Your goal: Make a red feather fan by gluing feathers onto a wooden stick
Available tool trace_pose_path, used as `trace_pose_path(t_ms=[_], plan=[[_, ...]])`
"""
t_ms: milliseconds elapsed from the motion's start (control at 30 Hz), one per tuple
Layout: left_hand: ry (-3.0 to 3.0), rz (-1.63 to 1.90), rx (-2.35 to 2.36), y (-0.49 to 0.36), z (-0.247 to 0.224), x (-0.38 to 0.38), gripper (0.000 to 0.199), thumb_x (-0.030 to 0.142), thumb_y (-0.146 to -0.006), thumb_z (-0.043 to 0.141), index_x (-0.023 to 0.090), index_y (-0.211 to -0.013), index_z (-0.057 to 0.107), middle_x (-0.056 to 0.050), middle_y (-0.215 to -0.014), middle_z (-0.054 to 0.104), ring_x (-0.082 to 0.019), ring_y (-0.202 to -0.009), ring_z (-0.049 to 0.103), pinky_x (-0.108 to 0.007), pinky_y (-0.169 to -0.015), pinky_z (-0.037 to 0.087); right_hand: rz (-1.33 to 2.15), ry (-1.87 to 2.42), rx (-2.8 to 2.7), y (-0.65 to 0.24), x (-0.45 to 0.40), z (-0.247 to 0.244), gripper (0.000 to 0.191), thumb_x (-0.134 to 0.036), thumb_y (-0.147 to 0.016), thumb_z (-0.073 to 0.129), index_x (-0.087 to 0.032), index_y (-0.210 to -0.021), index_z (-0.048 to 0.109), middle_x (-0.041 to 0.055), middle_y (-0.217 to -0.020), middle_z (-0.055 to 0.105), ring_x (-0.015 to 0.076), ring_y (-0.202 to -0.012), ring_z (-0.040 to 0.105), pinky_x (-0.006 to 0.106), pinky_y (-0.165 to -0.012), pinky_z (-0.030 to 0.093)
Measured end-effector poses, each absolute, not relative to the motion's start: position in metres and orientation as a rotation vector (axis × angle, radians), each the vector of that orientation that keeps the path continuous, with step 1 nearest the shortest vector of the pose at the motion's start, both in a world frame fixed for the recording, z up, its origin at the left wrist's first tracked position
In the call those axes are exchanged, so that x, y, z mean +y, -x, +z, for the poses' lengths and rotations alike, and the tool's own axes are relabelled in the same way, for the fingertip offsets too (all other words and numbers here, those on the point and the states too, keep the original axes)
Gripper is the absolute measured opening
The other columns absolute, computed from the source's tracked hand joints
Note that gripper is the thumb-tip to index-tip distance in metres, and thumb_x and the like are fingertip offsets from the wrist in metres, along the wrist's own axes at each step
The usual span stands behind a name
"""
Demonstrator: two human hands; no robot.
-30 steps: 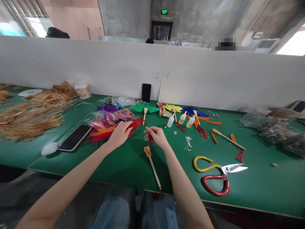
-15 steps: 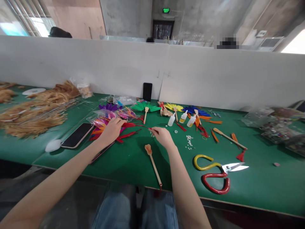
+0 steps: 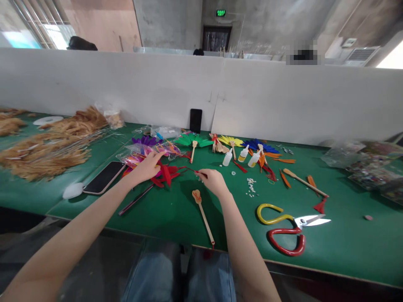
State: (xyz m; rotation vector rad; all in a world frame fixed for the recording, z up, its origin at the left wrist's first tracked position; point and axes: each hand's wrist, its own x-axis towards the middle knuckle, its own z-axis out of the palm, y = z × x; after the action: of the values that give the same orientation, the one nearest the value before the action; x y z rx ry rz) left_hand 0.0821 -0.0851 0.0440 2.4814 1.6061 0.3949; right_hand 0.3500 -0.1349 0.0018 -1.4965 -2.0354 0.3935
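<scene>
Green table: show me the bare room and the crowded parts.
Bare: between the dark rod and near wooden stick; just right of the scissors. Crowded: the far middle, with feather fans and bottles; the left end, under brown fibres; around the left hand, with red feathers.

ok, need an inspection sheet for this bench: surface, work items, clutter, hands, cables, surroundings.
Surface: green table, many loose items on it.
Work items: red feathers beside the left hand; front stick lying with one end close to the table's front edge.
Clutter: scissors on the right, blades parted; scattered white bits; three bottles; flat phone and tan fibre on the left.
Left hand: over the feathers, grip unclear.
Right hand: pinching a thin red strand.
Cables: nothing seen.
Surroundings: white partition behind the table; lit exit sign beyond it.
</scene>
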Motion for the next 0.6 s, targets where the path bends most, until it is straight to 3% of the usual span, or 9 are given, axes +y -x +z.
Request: trace_pose_path(t_ms=[100,267,433,600], plan=[[-2.502,0.481,1.483,-0.097,0.049,-0.094,0.052,0.017,-0.081,0.037,0.02,-0.132,0.039,-0.013,-0.122,0.046,-0.02,-0.088,0.055,-0.03,-0.072,0.045,0.389,1.507,-2.035,-0.351,-0.134,0.001,0.025,-0.032,-0.088,0.048,-0.025,-0.075,0.068,0.0009,-0.067,0.069,0.0166,-0.062,0.061,0.022,-0.052,0.035],[-2.534,0.402,1.159,-0.125,0.048,-0.097,0.042,0.04,-0.085,0.046,0.023,-0.123,0.05,-0.008,-0.121,0.051,-0.02,-0.094,0.054,-0.032,-0.084,0.042,0.379,1.5,-2.023,-0.351,-0.133,-0.002,0.024,-0.033,-0.087,0.049,-0.025,-0.074,0.068,0.0004,-0.067,0.069,0.0166,-0.063,0.061,0.022,-0.054,0.036],[-2.679,0.376,1.041,-0.133,0.041,-0.08,0.03,0.038,-0.086,0.043,0.02,-0.086,0.066,-0.006,-0.095,0.063,-0.021,-0.092,0.052,-0.035,-0.086,0.038,0.381,1.491,-2.007,-0.35,-0.132,-0.004,0.023,-0.03,-0.088,0.049,-0.025,-0.077,0.069,0.0006,-0.068,0.07,0.0166,-0.065,0.062,0.022,-0.056,0.038],[-2.803,0.32,0.863,-0.132,0.039,-0.07,0.028,0.032,-0.088,0.04,0.019,-0.088,0.064,-0.006,-0.092,0.064,-0.019,-0.086,0.052,-0.032,-0.083,0.037,0.409,1.49,-2.001,-0.351,-0.133,-0.003,0.023,-0.028,-0.087,0.05,-0.025,-0.076,0.069,0.0006,-0.069,0.07,0.0168,-0.065,0.063,0.022,-0.056,0.039]])
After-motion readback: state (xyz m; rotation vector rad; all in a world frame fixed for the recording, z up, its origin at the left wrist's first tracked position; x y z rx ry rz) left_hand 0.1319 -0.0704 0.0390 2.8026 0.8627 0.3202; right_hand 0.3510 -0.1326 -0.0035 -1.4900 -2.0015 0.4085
